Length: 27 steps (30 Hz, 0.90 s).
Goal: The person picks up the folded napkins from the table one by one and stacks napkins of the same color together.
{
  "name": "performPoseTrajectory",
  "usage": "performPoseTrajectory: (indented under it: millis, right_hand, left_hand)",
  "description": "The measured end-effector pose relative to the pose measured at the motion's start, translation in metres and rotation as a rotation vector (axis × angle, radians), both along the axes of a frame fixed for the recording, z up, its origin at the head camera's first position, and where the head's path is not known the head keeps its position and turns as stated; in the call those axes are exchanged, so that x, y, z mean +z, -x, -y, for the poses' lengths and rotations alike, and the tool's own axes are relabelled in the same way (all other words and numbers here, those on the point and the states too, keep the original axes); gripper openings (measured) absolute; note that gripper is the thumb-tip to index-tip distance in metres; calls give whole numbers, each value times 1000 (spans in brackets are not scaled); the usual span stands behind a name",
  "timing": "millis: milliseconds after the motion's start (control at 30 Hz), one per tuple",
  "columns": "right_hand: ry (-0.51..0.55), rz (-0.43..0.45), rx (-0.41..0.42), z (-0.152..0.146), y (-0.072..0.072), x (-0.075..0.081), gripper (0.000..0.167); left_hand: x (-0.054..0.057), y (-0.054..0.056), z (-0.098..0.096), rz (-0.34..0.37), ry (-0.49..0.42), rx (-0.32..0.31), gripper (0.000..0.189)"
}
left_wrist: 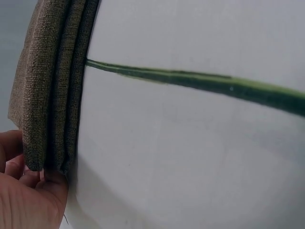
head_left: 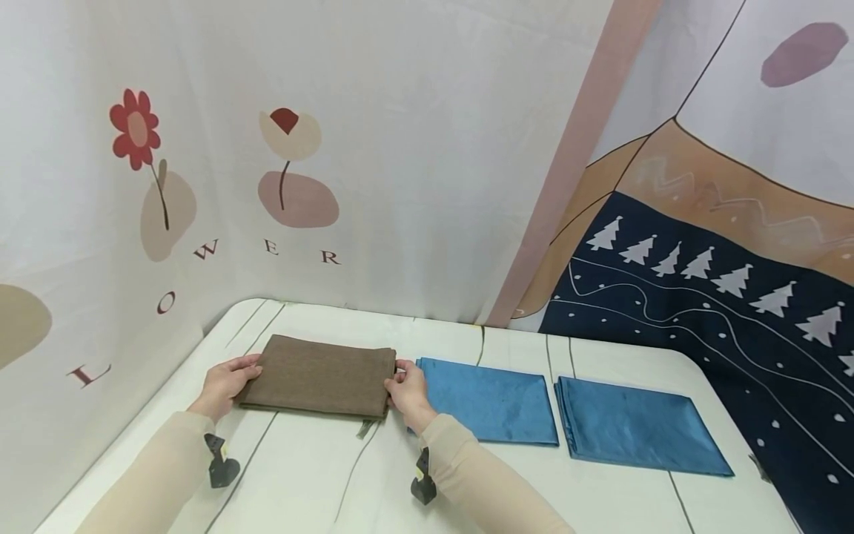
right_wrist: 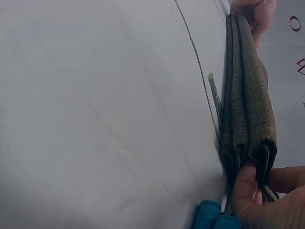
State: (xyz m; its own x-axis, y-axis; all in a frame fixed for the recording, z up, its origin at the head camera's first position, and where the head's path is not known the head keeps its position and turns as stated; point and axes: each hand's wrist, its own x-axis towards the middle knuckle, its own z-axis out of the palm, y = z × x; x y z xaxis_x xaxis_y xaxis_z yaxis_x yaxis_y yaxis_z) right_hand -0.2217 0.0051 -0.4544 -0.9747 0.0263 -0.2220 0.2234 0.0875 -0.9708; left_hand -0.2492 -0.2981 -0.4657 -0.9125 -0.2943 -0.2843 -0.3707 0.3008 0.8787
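Beige sleeves [head_left: 490, 475] are cropped; brown cloth [head_left: 323, 377] partly hides the fingers [head_left: 244, 362].

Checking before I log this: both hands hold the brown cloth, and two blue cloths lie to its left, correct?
Wrong side: the head view shows two blue cloths to the right of the brown cloth; both hands do hold it.

Curtained booth, perhaps — printed hangings [head_left: 427, 163]
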Motion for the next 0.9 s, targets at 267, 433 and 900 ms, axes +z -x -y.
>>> performPoseTrajectory:
  millis: [267,433,900]
  right_hand:
    - [13,4,1,-2,1,-2,42]
    - [39,9,10,-3,0,-3,43]
    - [39,-13,18,-4,-4,-1,43]
  left_hand:
    - [1,-1,-2,-5,24,-9,48]
    - [1,-3,-3,-10,38,-7,47]
    - [4,-6,-4,-19,37,11,46]
